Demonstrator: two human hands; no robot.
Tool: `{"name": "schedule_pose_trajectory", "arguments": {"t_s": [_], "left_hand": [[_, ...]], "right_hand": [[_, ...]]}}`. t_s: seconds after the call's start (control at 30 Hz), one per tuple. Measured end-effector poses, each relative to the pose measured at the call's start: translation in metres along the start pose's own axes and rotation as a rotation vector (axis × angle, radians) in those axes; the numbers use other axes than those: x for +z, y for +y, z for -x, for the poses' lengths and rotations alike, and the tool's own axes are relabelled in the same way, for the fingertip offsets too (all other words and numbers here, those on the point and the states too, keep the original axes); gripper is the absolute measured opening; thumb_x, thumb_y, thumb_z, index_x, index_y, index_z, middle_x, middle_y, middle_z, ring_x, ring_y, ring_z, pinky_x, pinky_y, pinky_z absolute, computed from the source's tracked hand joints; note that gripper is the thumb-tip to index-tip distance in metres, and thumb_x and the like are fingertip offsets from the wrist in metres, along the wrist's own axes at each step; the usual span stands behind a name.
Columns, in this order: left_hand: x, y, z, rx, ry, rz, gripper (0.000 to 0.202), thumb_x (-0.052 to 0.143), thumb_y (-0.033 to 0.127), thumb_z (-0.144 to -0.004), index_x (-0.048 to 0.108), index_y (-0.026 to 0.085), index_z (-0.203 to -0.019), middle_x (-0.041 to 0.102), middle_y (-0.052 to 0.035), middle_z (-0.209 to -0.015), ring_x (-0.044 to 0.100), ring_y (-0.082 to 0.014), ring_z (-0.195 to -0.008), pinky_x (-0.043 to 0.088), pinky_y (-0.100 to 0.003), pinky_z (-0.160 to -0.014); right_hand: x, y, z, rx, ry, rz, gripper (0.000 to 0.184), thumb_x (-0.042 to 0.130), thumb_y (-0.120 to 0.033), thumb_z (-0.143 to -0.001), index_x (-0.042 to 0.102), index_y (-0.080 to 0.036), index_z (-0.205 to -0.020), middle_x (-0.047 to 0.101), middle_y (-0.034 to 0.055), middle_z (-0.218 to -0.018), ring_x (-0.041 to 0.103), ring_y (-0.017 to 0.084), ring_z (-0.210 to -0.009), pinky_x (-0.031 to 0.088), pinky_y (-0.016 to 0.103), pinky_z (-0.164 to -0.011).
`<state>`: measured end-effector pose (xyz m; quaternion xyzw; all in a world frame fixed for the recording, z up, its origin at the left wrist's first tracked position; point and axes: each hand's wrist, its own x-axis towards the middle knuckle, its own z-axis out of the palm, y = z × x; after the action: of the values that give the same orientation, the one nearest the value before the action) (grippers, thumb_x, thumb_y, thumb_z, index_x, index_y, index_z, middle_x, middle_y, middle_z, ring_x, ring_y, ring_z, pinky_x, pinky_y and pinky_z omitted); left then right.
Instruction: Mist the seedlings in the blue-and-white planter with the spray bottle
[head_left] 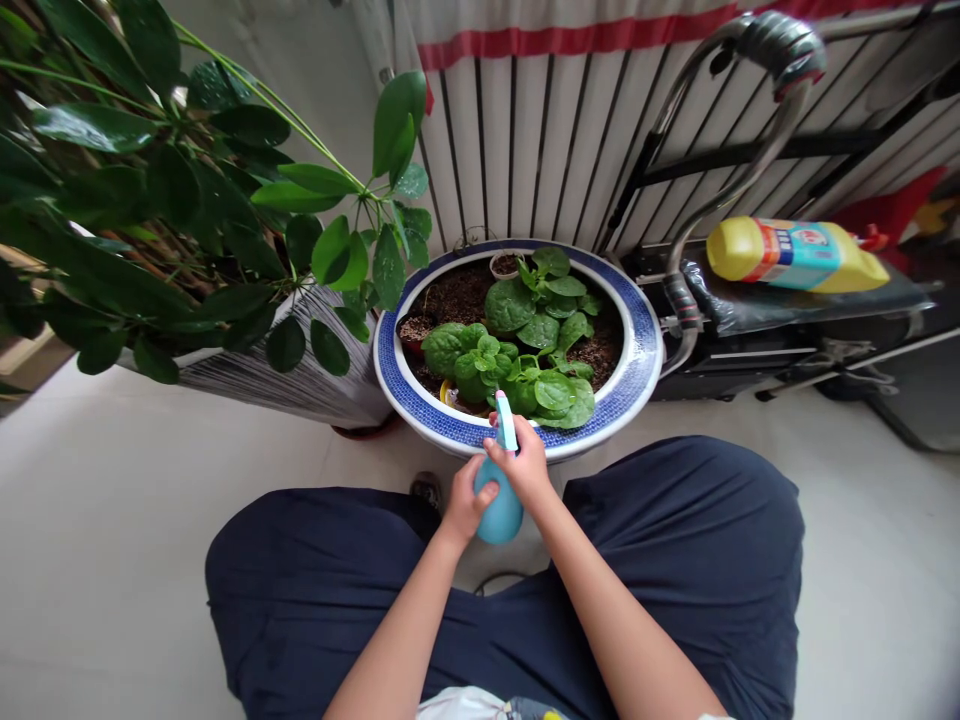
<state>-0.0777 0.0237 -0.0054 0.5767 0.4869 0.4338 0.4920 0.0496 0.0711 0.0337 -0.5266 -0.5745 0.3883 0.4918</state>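
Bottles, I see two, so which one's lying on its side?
The yellow bottle with the red tip, lying on black plastic at the right. The other, the light-blue spray bottle, is instead held in both hands.

I hold the bottle (501,515), light blue and rounded, its paler spray head uppermost and the pink tip turned away from me, at the near edge of the plants (510,305). Those are green, with broad, puckered leaves, some overhanging the near rim of the pot (643,345), wide and white with a blue patterned band.
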Motion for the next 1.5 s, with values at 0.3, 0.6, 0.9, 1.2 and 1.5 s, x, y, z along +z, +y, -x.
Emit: {"name": "schedule_pose_trajectory", "arguments": {"t_s": [0.3, 0.6, 0.9, 1.2, 1.5], "left_hand": [[-0.010, -0.006, -0.001, -0.004, -0.020, -0.026, 0.061, 0.048, 0.064, -0.084, 0.069, 0.013, -0.111, 0.071, -0.0137, -0.107, 0.063, -0.0319, -0.102, 0.045, -0.039, -0.092], [0.021, -0.012, 0.011, -0.084, 0.235, 0.062, 0.062, 0.051, 0.066, -0.081, 0.064, 0.014, -0.113, 0.069, -0.0145, -0.113, 0.062, -0.0329, -0.109, 0.046, -0.042, -0.096], [0.026, -0.005, 0.009, -0.038, 0.235, -0.007, 0.049, 0.049, 0.061, -0.084, 0.063, 0.019, -0.105, 0.071, -0.0095, -0.101, 0.064, -0.0295, -0.102, 0.047, -0.040, -0.091], [0.029, -0.005, 0.008, -0.040, 0.238, -0.053, 0.047, 0.048, 0.062, -0.084, 0.059, 0.019, -0.099, 0.068, -0.0084, -0.097, 0.062, -0.0282, -0.096, 0.046, -0.038, -0.086], [0.030, -0.003, 0.006, -0.054, 0.239, -0.048, 0.047, 0.050, 0.064, -0.082, 0.058, 0.020, -0.097, 0.065, -0.0065, -0.092, 0.060, -0.0266, -0.091, 0.044, -0.037, -0.084]], "right_hand": [[0.005, -0.010, 0.006, 0.047, 0.110, 0.082, 0.019, 0.063, -0.037, -0.075, 0.060, -0.020, -0.083, 0.059, 0.0040, -0.081, 0.055, 0.021, -0.077, 0.045, 0.033, -0.070], [-0.002, -0.001, -0.006, -0.029, -0.160, 0.078, 0.036, 0.064, -0.038, -0.076, 0.064, -0.019, -0.107, 0.061, 0.0065, -0.096, 0.059, 0.022, -0.084, 0.047, 0.034, -0.074], [-0.008, 0.006, -0.005, -0.053, -0.170, 0.089, 0.037, 0.063, -0.043, -0.080, 0.062, -0.020, -0.109, 0.063, 0.0083, -0.100, 0.061, 0.025, -0.093, 0.049, 0.038, -0.082], [-0.013, 0.005, -0.005, -0.074, -0.146, 0.128, 0.035, 0.062, -0.044, -0.082, 0.062, -0.019, -0.106, 0.063, 0.0084, -0.098, 0.060, 0.024, -0.090, 0.049, 0.035, -0.078], [-0.015, 0.006, -0.005, -0.068, -0.137, 0.118, 0.033, 0.063, -0.042, -0.081, 0.062, -0.019, -0.105, 0.062, 0.0080, -0.097, 0.059, 0.024, -0.091, 0.049, 0.036, -0.080]]}}
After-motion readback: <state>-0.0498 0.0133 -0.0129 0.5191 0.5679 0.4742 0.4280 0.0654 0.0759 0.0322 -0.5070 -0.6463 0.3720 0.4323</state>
